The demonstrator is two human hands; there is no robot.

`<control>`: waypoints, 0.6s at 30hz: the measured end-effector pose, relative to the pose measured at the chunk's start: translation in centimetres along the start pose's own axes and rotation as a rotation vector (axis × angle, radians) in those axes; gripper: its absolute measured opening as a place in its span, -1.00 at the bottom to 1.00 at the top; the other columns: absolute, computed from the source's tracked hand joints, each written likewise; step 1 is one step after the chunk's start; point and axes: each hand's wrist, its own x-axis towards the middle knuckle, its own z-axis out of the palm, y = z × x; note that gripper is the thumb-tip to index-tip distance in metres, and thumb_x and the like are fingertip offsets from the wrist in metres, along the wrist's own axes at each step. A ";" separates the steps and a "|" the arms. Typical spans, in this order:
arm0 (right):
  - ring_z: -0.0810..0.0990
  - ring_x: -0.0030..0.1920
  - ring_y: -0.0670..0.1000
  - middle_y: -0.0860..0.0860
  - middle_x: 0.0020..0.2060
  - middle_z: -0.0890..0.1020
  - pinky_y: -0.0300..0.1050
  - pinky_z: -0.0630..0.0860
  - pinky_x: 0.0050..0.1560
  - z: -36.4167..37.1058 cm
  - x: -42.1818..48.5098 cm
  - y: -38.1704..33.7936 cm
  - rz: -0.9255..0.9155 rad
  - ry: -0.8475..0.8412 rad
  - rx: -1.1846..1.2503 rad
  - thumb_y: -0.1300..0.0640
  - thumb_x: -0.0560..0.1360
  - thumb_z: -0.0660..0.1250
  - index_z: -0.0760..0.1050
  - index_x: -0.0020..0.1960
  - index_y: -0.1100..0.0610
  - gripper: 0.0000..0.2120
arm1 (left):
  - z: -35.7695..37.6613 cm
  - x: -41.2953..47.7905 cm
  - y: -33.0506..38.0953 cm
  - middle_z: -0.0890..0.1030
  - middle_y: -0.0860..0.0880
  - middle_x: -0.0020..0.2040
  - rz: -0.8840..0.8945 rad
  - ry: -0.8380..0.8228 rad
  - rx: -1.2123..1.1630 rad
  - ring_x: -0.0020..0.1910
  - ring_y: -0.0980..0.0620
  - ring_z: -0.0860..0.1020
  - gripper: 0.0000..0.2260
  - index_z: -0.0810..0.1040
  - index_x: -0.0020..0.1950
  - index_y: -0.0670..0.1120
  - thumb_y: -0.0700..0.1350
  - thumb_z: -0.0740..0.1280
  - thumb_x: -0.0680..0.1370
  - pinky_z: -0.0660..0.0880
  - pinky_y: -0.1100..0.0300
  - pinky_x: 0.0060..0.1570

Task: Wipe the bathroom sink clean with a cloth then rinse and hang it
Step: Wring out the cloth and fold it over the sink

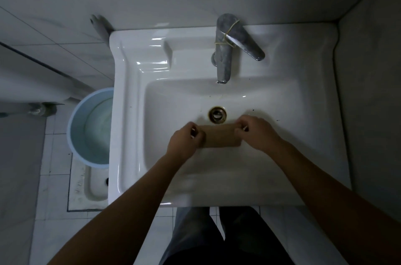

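Now | left hand (184,143), right hand (258,132) pinch cloth (220,136) over sink (130,156) | bucket (71,128) holds water (98,126)

cloth (219,136) plain tan | sink (134,156) glossy white | bucket (74,117) pale blue

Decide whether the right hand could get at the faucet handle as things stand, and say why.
Probably yes: nothing stands between the right hand and the faucet handle beyond it, but the hand is pinching the cloth and must let go first.

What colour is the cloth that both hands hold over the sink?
The cloth is plain tan-brown; the head view shows it.
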 end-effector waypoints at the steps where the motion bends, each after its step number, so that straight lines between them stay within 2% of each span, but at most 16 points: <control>1: 0.62 -0.01 0.10 0.05 0.02 0.66 -0.02 0.54 -0.01 0.0 0.7 0.0 0.021 -0.012 -0.042 0.05 0.51 0.35 0.57 0.14 0.06 -0.77 | -0.1 0.4 0.0 0.65 -0.05 0.06 -0.003 -0.049 0.021 -0.02 -0.11 0.63 -0.72 0.52 0.22 -0.06 0.07 0.32 0.60 0.59 0.00 0.00; 3: 0.56 0.16 0.16 0.11 0.19 0.59 0.02 0.53 0.12 0.3 1.6 -0.1 0.026 -0.037 -0.163 0.03 0.51 0.35 0.51 0.29 0.10 -0.63 | -0.2 0.8 -0.3 0.63 -0.09 0.17 -0.005 -0.186 0.081 0.08 -0.14 0.62 -0.61 0.44 0.37 -0.06 0.06 0.33 0.60 0.58 -0.03 0.09; 5: 0.48 0.26 0.19 0.13 0.27 0.52 0.05 0.49 0.18 1.0 1.7 -0.6 -0.047 0.009 -0.239 0.05 0.51 0.34 0.46 0.35 0.13 -0.57 | -0.4 0.6 -0.8 0.61 -0.13 0.24 -0.007 -0.257 0.099 0.14 -0.13 0.61 -0.54 0.37 0.47 -0.06 0.03 0.34 0.60 0.56 -0.02 0.15; 8: 0.45 0.27 0.16 0.11 0.28 0.50 0.05 0.47 0.18 2.8 1.2 -1.8 -0.287 -0.004 -0.302 0.09 0.46 0.36 0.43 0.38 0.13 -0.51 | -1.4 -0.3 -1.8 0.62 -0.09 0.25 -0.022 -0.186 0.082 0.15 -0.09 0.62 -0.54 0.35 0.50 -0.04 0.03 0.30 0.63 0.56 -0.01 0.19; 10: 0.43 0.30 0.17 0.11 0.31 0.49 0.08 0.47 0.20 4.3 1.0 -1.8 -0.351 -0.087 -0.370 0.06 0.43 0.39 0.42 0.40 0.13 -0.44 | -2.3 -1.3 -2.6 0.64 -0.06 0.23 -0.013 -0.121 0.121 0.13 -0.04 0.62 -0.61 0.42 0.45 -0.03 -0.01 0.28 0.64 0.54 0.07 0.14; 13: 0.37 0.38 0.18 0.11 0.38 0.43 0.11 0.44 0.27 6.1 0.9 -0.9 -0.269 -0.164 -0.473 -0.01 0.44 0.40 0.38 0.44 0.10 -0.39 | -3.4 -3.1 -3.6 0.66 -0.02 0.12 -0.011 -0.007 0.048 0.01 0.04 0.61 -0.74 0.53 0.32 -0.03 -0.07 0.29 0.63 0.57 0.09 0.07; 15: 0.40 0.36 0.23 0.13 0.36 0.45 0.14 0.46 0.24 7.0 0.8 -0.7 -0.236 -0.095 -0.490 0.01 0.43 0.42 0.41 0.41 0.11 -0.42 | -4.0 -4.4 -4.0 0.66 -0.01 0.05 -0.013 0.057 -0.034 -0.07 0.07 0.62 -0.79 0.56 0.26 -0.02 -0.08 0.30 0.63 0.61 0.09 -0.01; 18: 0.51 0.20 0.31 0.20 0.23 0.54 0.15 0.52 0.04 7.8 1.5 -1.7 -0.241 -0.004 -0.525 0.18 0.40 0.42 0.49 0.30 0.17 -0.53 | -4.8 -6.2 -4.8 0.68 0.03 0.00 0.015 0.088 -0.065 -0.08 0.12 0.63 -0.83 0.59 0.20 0.01 -0.07 0.31 0.62 0.59 0.13 -0.04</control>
